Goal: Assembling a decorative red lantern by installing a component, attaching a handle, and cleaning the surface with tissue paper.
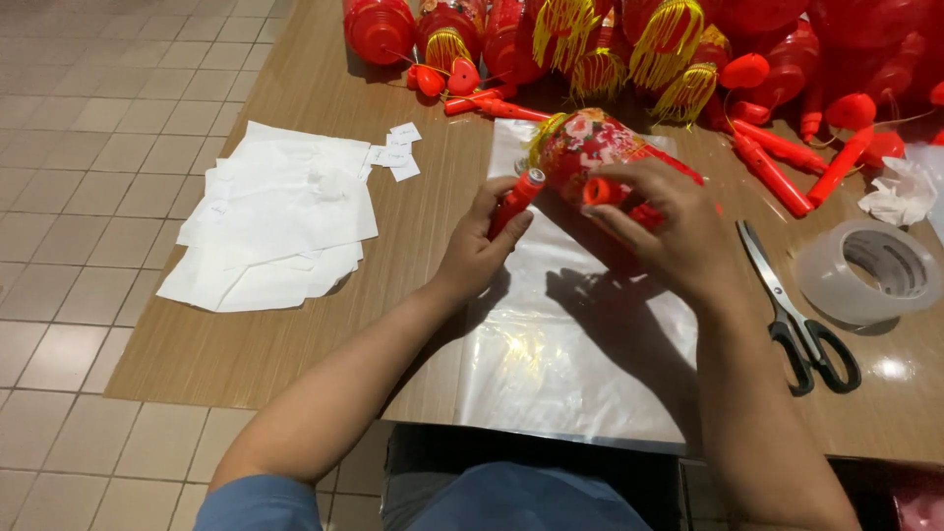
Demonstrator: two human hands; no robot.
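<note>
Both hands are holding things tight; the left hand [477,251] is wrapped around a red plastic stick handle [515,201]; the right hand [669,231] grips the orange end cap of a red paper lantern with flowers on it [590,147]; the lantern is held up over a clear plastic sheet [570,334] on the brown wooden table [295,344]; black-handled scissors [801,315] and a roll of clear tape [870,270] lie to the right; white papers [275,216] lie to the left; a pile of red lanterns with yellow tassels [639,44] sits at the far edge.
</note>
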